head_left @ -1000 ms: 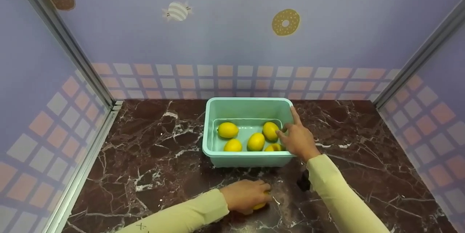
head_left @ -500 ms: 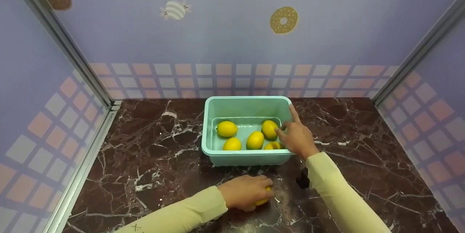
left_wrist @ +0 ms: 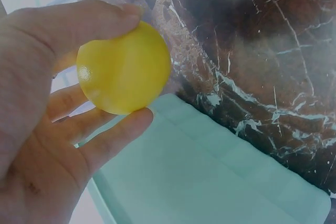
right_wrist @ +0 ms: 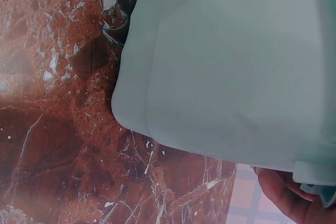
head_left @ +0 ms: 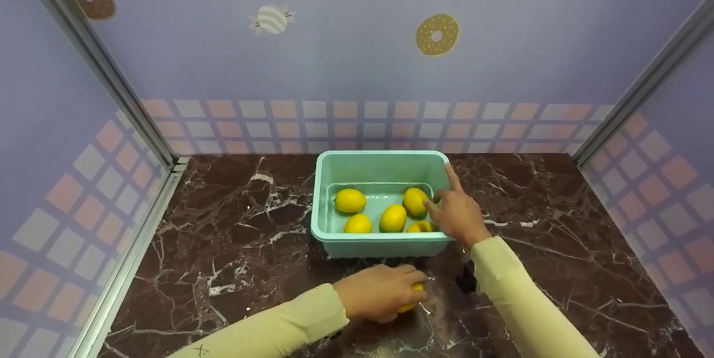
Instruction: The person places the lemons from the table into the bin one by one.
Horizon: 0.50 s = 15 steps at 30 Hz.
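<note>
My left hand (head_left: 379, 293) holds a yellow lemon (left_wrist: 126, 69) just in front of a mint-green plastic tub (head_left: 385, 237). The left wrist view has the thumb on one side of the fruit and fingertips on the other. At the tub's right side, my right hand (head_left: 458, 214) grips the rim, thumb inside and index finger stretched along the edge. Its other fingers are partly hidden; in the right wrist view some curved fingers (right_wrist: 281, 195) show beneath the rim. Several lemons (head_left: 393, 218) lie on the tub's floor, one partly hidden near the right hand.
The tub stands on a dark red marbled tabletop (head_left: 234, 224). A patterned purple wall (head_left: 357, 68) closes off the back, with side panels left and right. A metal rail (head_left: 139, 241) runs along the left edge.
My left hand has shifted slightly to the right and closer to the tub, with the lemon in its fingers. The right hand stays at the tub's rim.
</note>
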Motion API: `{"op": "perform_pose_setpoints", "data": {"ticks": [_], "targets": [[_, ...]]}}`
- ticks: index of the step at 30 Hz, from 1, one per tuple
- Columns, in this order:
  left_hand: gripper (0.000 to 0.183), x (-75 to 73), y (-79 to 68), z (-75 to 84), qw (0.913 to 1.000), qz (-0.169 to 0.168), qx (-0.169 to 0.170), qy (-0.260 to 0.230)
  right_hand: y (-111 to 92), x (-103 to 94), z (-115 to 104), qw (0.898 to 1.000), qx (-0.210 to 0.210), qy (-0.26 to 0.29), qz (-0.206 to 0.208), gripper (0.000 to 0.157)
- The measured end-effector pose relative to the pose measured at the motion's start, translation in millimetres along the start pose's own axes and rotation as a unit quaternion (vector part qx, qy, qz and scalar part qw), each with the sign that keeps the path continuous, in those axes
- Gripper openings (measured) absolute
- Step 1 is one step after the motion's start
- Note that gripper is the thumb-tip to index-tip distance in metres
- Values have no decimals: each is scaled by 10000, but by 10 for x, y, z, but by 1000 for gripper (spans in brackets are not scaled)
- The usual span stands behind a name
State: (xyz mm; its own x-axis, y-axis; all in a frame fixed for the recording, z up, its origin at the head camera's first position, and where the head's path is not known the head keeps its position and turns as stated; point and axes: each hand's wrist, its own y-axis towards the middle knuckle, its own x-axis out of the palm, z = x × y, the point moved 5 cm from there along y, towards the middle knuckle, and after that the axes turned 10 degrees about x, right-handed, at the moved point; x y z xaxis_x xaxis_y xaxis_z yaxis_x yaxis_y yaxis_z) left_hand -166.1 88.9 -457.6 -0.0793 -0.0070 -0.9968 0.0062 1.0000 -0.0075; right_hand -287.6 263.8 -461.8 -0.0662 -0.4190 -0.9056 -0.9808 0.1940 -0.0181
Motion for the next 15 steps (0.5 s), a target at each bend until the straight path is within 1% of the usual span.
{"op": "perform_pose_setpoints", "data": {"ticks": [5, 11, 15], "targets": [[27, -17, -7, -29, 9999, -75, -24, 95, 1, -5, -3, 10000, -48, -6, 8, 35], [32, -26, -14, -40, 10000, 31, 27, 26, -6, 1, -1, 10000, 9, -56, -5, 36], [35, -36, -19, -51, 9999, 106, 41, 35, 3, 1, -8, 10000, -6, -66, 22, 34]]}}
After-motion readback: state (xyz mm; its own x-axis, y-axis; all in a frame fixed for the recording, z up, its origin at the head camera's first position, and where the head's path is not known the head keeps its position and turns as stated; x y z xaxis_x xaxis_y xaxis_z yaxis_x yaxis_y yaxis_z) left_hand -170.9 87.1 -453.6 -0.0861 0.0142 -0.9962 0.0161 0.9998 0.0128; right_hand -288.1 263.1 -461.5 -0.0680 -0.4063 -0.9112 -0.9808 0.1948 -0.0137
